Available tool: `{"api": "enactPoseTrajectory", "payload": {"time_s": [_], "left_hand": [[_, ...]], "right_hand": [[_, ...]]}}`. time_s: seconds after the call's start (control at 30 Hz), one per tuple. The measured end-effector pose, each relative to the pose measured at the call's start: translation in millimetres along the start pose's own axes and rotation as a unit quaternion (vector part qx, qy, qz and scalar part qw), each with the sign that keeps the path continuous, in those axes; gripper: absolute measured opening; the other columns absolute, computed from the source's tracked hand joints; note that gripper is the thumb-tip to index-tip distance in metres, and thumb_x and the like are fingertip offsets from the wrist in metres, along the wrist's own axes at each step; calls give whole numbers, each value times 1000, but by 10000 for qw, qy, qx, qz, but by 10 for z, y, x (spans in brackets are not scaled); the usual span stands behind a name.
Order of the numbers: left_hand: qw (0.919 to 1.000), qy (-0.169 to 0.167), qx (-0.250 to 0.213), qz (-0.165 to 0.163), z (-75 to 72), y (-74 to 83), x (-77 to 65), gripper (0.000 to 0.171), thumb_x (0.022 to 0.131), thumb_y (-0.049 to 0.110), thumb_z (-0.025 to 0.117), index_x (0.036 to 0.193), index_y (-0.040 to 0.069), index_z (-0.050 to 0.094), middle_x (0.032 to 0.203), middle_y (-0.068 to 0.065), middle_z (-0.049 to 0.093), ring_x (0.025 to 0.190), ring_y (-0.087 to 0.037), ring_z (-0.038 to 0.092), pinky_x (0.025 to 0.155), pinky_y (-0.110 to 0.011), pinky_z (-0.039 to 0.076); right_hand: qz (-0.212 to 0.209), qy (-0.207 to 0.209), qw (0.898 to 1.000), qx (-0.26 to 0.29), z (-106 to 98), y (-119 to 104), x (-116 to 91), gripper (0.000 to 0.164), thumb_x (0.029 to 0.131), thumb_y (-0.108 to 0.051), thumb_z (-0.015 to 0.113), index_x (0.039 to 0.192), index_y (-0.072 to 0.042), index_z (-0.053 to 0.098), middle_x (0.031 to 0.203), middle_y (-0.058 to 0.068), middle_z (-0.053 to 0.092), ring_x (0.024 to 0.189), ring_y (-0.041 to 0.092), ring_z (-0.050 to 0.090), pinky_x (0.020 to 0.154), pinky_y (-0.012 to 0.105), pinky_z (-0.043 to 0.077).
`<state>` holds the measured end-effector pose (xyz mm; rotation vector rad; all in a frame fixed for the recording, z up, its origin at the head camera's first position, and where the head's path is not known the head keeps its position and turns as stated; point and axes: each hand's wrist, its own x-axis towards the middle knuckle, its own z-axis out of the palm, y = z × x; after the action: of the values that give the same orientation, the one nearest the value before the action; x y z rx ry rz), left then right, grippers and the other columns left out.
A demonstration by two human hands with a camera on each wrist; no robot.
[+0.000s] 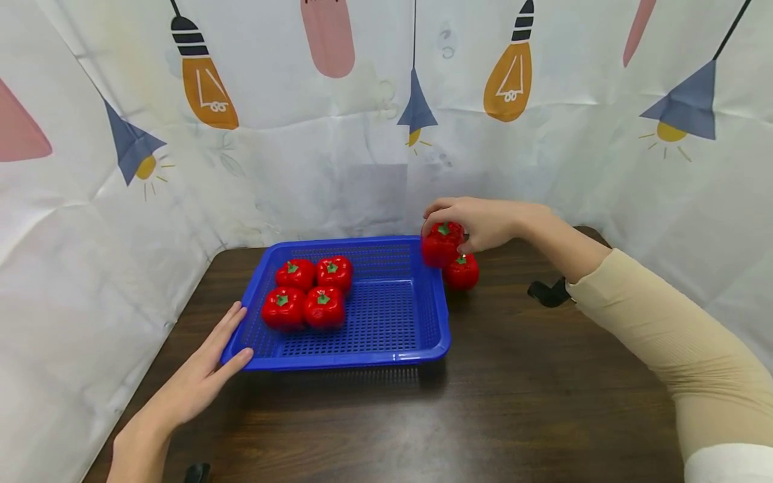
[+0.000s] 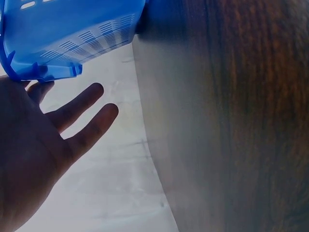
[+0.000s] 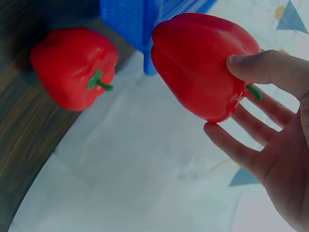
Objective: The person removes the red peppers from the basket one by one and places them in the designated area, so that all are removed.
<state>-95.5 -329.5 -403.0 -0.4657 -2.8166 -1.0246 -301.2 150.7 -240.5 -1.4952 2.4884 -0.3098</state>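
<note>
My right hand point(image 1: 480, 223) grips a red bell pepper point(image 3: 203, 65) by its stem end, thumb on one side and fingers on the other. In the head view this pepper overlaps the right rim of a blue plastic basket point(image 1: 386, 359). Just outside that rim, another red bell pepper point(image 1: 461, 274) sits on the table, its green stem showing. Several more red peppers point(image 1: 324, 307) stand grouped in the basket's left half. My left hand point(image 1: 187, 386) touches the basket's left front corner with straight, spread fingers; the left wrist view shows them beside the basket's outer wall.
The dark wooden table point(image 1: 543, 402) meets a white curtain point(image 1: 314, 181) printed with lamps and bulbs at the back and sides. A black object point(image 1: 548, 293) lies at the right, partly behind my right forearm. Another dark item point(image 1: 197, 472) shows at the front edge.
</note>
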Motion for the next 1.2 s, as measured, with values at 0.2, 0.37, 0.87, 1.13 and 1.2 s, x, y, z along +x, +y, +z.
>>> {"api": "enactPoseTrajectory", "payload": {"time_s": [0.2, 0.37, 0.87, 1.13, 1.2], "left_hand": [[10000, 8, 6, -63, 0, -27, -6, 71, 107, 24, 57, 166, 22, 18, 172, 0, 6, 156, -25, 8, 109, -11, 7], [10000, 14, -55, -77, 7, -20, -14, 71, 106, 24, 58, 166, 21, 20, 172, -2, 7, 156, -30, 9, 117, -20, 7], [10000, 5, -67, 71, 13, -16, 7, 72, 106, 21, 57, 166, 20, 19, 172, -4, 7, 155, -39, 11, 110, -12, 6], [10000, 34, -30, -15, 16, -21, -5, 71, 106, 22, 57, 166, 21, 19, 172, -2, 7, 156, -30, 10, 112, -14, 7], [10000, 41, -51, -42, 23, -22, -9, 71, 106, 23, 57, 166, 21, 19, 172, -1, 7, 156, -29, 10, 112, -15, 8]], "right_hand": [[22, 199, 9998, 41, 12, 83, -141, 54, 79, 7, 72, 128, -14, 64, 150, 12, 45, 136, 34, 44, 93, 44, 52], [91, 347, 9993, 99, 15, 164, -282, 55, 77, 9, 74, 127, -13, 64, 148, 13, 47, 133, 36, 46, 94, 48, 52], [480, 345, 9980, 215, 65, 387, -614, 56, 76, 16, 71, 125, -10, 65, 147, 15, 46, 131, 39, 46, 83, 43, 56], [647, 281, 9975, 70, 157, 497, -693, 58, 74, 17, 75, 125, -10, 65, 147, 17, 47, 131, 43, 45, 84, 45, 57], [637, 281, 9975, 86, 196, 534, -690, 58, 73, 17, 75, 124, -9, 65, 146, 18, 48, 130, 44, 45, 84, 45, 58]]}}
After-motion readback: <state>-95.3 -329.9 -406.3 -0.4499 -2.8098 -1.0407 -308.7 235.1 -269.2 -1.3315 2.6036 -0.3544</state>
